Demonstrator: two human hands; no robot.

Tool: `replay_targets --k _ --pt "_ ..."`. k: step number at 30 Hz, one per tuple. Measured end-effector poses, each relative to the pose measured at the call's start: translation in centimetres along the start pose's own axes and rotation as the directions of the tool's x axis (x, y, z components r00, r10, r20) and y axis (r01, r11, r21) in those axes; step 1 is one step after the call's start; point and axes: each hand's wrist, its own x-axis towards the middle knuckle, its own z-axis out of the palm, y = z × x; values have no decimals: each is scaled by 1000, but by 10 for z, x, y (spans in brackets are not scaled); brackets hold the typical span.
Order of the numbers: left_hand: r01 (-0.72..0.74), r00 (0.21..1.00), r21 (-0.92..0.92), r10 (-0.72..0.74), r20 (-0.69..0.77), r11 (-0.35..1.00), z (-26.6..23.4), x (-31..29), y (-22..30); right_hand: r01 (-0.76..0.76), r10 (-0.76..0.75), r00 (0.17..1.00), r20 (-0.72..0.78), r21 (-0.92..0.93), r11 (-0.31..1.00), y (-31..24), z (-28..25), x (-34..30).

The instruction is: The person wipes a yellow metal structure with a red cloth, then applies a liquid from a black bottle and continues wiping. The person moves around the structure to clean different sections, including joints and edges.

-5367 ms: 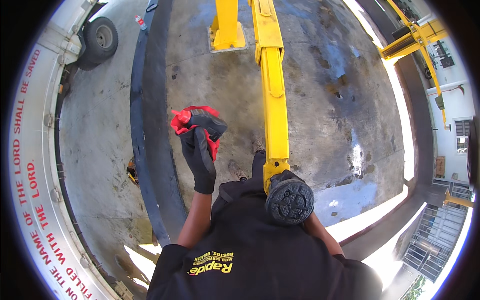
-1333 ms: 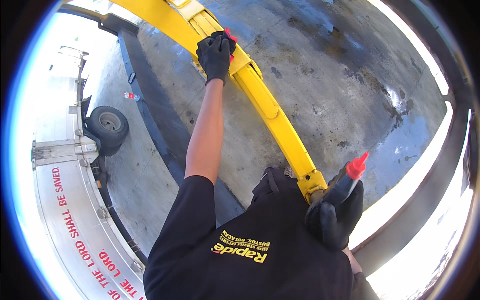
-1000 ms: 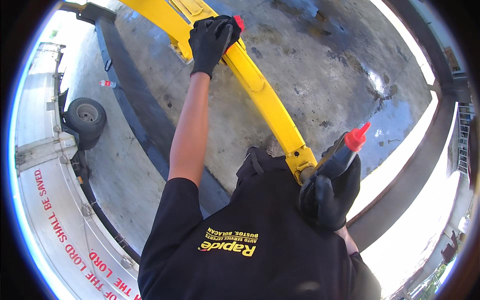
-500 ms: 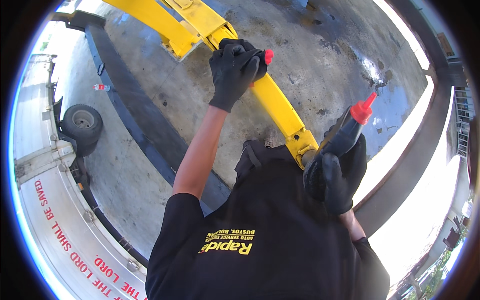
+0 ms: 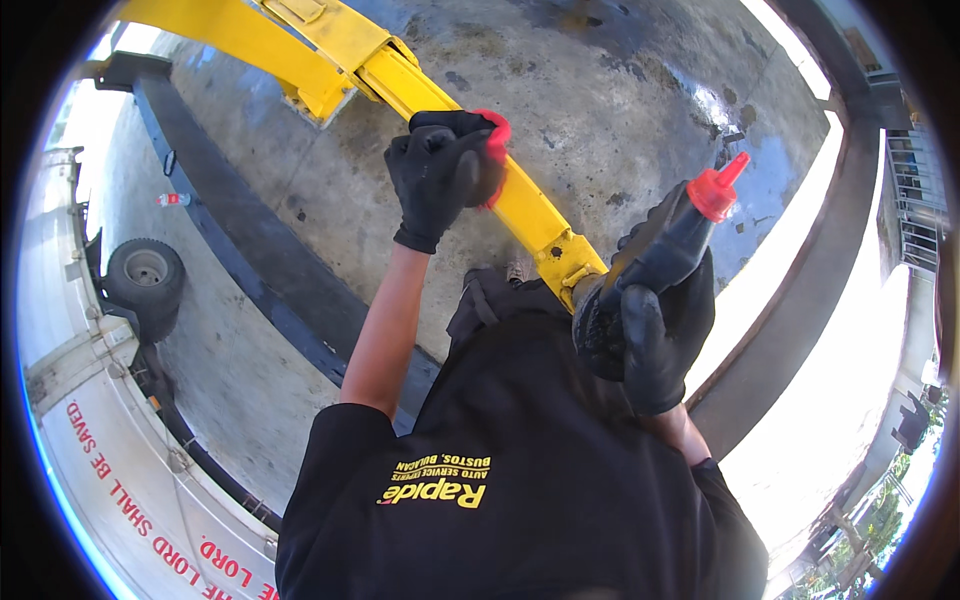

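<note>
My left hand (image 5: pixel 437 175), in a black glove, is closed over a bunched red rag (image 5: pixel 499 132) and presses it onto a long yellow steel arm (image 5: pixel 525 212). Only the red edges show past the fingers; the rest of the cloth is hidden. A dark squeeze bottle (image 5: pixel 655 250) with a red nozzle cap (image 5: pixel 715 190) is gripped by my right hand (image 5: pixel 668 335), also gloved in black. The bottle tilts with its nozzle up and to the right, just beyond the near end of the yellow arm.
A dark steel ramp (image 5: pixel 240 215) runs along the concrete floor (image 5: pixel 580 120) on the left, with a small plastic bottle (image 5: pixel 173 200) beside it. Further left stands a white truck (image 5: pixel 130 420) with a spare tyre (image 5: pixel 146 275). Another dark beam (image 5: pixel 790 310) lies right.
My left hand and the rag have slid a little along the yellow arm toward me, and more red now shows. The whole view has shifted slightly; the bottle stays in my right hand.
</note>
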Motion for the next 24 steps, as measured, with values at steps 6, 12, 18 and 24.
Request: replay_targets --k 6,12,18,24 --pt "-165 986 -65 164 -28 984 40 -49 76 50 -53 998 -18 -136 989 0 0 0" --pt "-317 948 -165 305 -89 934 35 -40 56 100 -97 995 24 -290 952 9 -7 2" --pt "174 948 20 -162 -273 985 30 -45 30 180 -194 980 -41 -231 956 4 6 -1" --pt "347 874 17 -317 -369 938 -13 38 -40 145 -139 989 43 -229 963 3 -5 -4"
